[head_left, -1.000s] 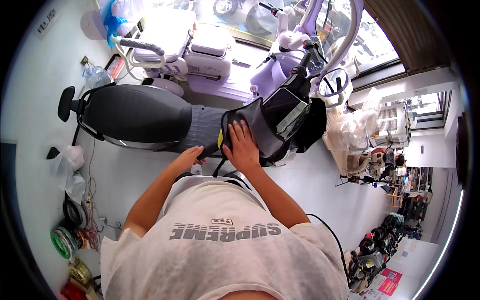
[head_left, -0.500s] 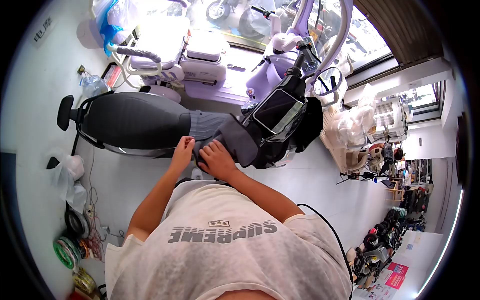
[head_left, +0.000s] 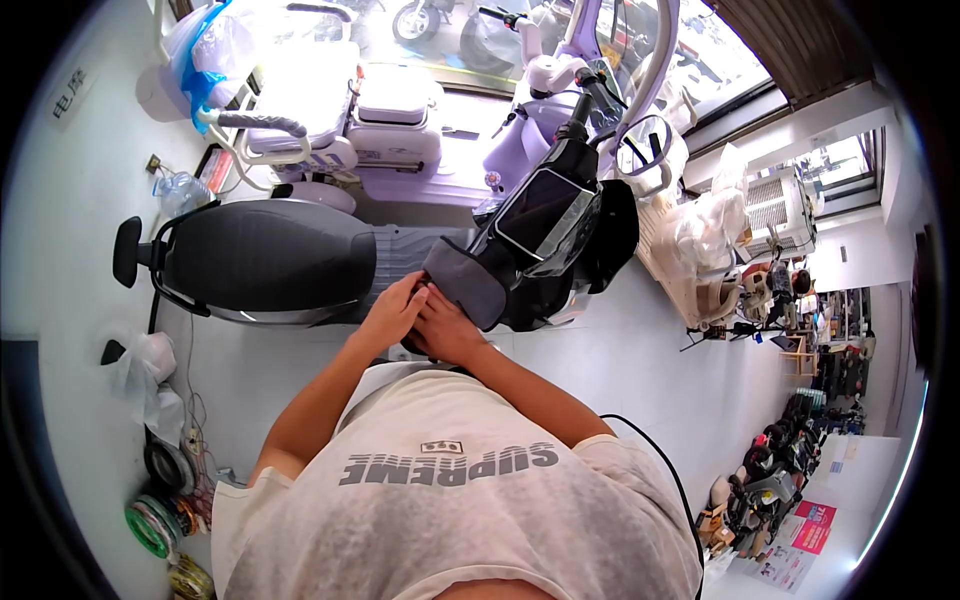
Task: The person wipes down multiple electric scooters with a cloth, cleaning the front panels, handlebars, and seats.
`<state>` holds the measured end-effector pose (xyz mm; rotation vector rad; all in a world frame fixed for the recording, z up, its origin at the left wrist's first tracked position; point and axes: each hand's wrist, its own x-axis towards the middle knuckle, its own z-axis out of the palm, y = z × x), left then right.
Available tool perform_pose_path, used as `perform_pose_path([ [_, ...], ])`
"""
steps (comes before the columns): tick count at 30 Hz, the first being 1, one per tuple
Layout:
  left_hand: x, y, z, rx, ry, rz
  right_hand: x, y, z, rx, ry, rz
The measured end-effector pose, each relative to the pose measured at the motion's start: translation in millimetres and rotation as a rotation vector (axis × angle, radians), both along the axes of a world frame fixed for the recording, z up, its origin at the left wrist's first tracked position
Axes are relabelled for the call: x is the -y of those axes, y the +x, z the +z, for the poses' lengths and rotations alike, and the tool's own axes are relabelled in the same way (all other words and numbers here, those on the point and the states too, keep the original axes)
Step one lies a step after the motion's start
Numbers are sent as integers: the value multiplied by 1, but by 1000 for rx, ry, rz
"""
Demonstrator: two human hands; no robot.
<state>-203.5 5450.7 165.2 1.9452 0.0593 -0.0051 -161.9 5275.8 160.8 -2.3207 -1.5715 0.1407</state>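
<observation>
A black electric scooter stands sideways before me, its long black seat [head_left: 265, 258] to the left and a ribbed grey footboard [head_left: 405, 258] in the middle. A dark grey fabric bag [head_left: 466, 286] hangs behind the scooter's front panel. My left hand [head_left: 394, 308] is closed, with its fingertips at the bag's near left edge. Right beside it, my right hand [head_left: 447, 328] curls its fingers around the bag's lower edge. The two hands touch, and the fingertips are partly hidden.
A lilac scooter [head_left: 400, 180] stands behind the black one, by the window. Plastic-wrapped vehicle parts [head_left: 700, 240] are at the right. Wire coils [head_left: 150, 522] and cables lie at the left wall. A black cord [head_left: 655, 450] runs past my right side.
My left hand has moved right, up against my right hand, and the two now meet at the bag's edge. The bag's left part has shifted right, uncovering more footboard.
</observation>
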Motion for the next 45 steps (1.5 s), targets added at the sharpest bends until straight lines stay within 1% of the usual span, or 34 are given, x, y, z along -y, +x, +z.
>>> perform_pose_path([
  [3, -9, -1, 2, 68, 57, -7, 9, 3, 16, 46, 22, -43],
  [5, -21, -7, 2, 99, 232, -57, 17, 4, 30, 58, 91, -88],
  [6, -26, -12, -2, 100, 233, -59, 21, 4, 36, 58, 92, -91],
  [8, -36, -25, -9, 69, 357, -104, 28, 3, 45, 18, 103, -185],
  [9, -42, -30, -12, 70, 357, -106, 30, 1, 49, 19, 103, -188],
  [11, -50, -36, -9, -86, 556, -191, 32, -2, 56, 45, 147, -211],
  [12, -49, -35, -9, -84, 557, -192, 31, -1, 55, 46, 148, -212],
  [14, -42, -31, 4, -24, 589, -71, 27, 1, 56, -16, 272, -240],
  [15, -34, -27, 9, -23, 589, -70, 26, 1, 57, -15, 272, -240],
  [17, -5, -7, 36, 250, 323, 97, 19, 4, 76, -83, 424, -359],
  [18, 6, 3, 37, 280, 289, 40, 19, 9, 82, -79, 423, -359],
  [19, 17, 11, 37, 310, 256, -17, 21, 17, 87, -275, 447, -413],
  [20, 29, 17, 36, 316, 255, -16, 21, 25, 98, -470, 469, -464],
  [21, 41, 24, 35, 337, 275, -18, 23, 34, 110, -460, 571, -499],
  [22, 50, 29, 34, 359, 296, -20, 30, 46, 112, -451, 590, -552],
  [23, 57, 34, 31, 365, 295, -22, 33, 60, 124, -397, 718, -529],
  [24, 64, 38, 28, 347, 363, 23, 41, 74, 124, -531, 844, -602],
  [25, 69, 40, 27, 328, 431, 67, 45, 80, 147, -828, 968, -773],
  [26, 71, 43, 29, 332, 428, 60, 54, 91, 162, -965, 1079, -808],
  [27, 73, 46, 31, 295, 445, 58, 66, 102, 167, -1038, 1194, -800],
  [28, 74, 48, 32, 258, 462, 58, 71, 108, 182, -1026, 1321, -803],
  [30, 75, 52, 33, 261, 462, 45, 94, 121, 196, -974, 1408, -765],
  [32, 75, 54, 33, 260, 463, 33, 117, 133, 211, -900, 1468, -768],
  [34, 77, 55, 32, 320, 517, 47, 142, 146, 222, -824, 1525, -805],
  [36, 78, 57, 33, 331, 516, 44, 157, 151, 236, -720, 1567, -875],
  [39, 79, 61, 32, 356, 486, 57, 193, 169, 241, -703, 1616, -869],
  [41, 78, 65, 31, 372, 458, 63, 202, 172, 246, -684, 1627, -869],
  [43, 75, 71, 33, 314, 215, 79, 208, 175, 249, -656, 1603, -916],
  [44, 73, 74, 36, 319, 216, 76, 210, 175, 249, -651, 1608, -914],
  [45, 71, 76, 38, 320, 98, 66, 213, 174, 246, -670, 1600, -923],
])
